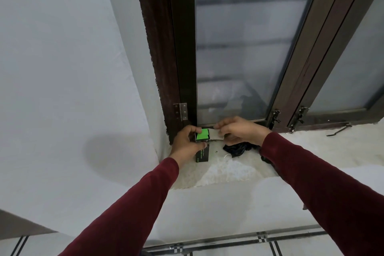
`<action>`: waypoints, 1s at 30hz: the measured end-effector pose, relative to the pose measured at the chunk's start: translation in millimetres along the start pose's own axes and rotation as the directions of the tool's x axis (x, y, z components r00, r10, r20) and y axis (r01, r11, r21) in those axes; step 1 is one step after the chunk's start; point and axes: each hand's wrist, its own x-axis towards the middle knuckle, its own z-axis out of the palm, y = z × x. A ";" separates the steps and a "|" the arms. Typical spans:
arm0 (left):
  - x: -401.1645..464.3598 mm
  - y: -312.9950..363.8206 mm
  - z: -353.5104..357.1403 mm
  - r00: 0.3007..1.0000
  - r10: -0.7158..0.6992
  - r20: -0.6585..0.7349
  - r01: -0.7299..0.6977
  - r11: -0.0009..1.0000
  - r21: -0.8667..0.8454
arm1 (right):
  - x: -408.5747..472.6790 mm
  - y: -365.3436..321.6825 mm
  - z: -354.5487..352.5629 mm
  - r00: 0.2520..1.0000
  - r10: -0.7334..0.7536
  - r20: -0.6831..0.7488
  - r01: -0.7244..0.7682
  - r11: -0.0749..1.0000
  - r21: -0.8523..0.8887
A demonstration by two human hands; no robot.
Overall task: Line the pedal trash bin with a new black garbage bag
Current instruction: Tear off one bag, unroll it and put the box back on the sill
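Note:
A small black box with a bright green top (202, 145) stands upright on the pale stone window sill (228, 170), in the left corner by the dark window frame. My left hand (187, 141) grips the box around its upper part. My right hand (241, 130) pinches the box's white opened flap (216, 136) beside the green top. A crumpled black garbage bag (239, 149) lies on the sill just under and right of my right hand. The pedal trash bin is not in view.
A dark brown window frame (182, 58) with frosted glass rises right behind the sill. Metal latches (275, 117) and a stay hook (338, 130) sit along its lower edge. A white wall fills the left; tiled floor shows at the bottom.

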 end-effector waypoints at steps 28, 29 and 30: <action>1.8 2.6 11.4 0.998 -0.056 -0.030 0.057 0.998 0.035 | 15.2 -40.2 50.0 0.951 -0.213 -0.225 0.066 0.847 -0.527; 2.0 2.4 11.7 0.998 -0.053 -0.031 0.054 0.998 0.036 | 14.6 -39.6 48.6 0.956 -0.198 -0.218 0.059 0.855 -0.515; 2.6 1.9 11.9 0.998 -0.048 -0.032 0.049 0.998 0.036 | 13.9 -39.2 47.0 0.960 -0.189 -0.208 0.059 0.860 -0.507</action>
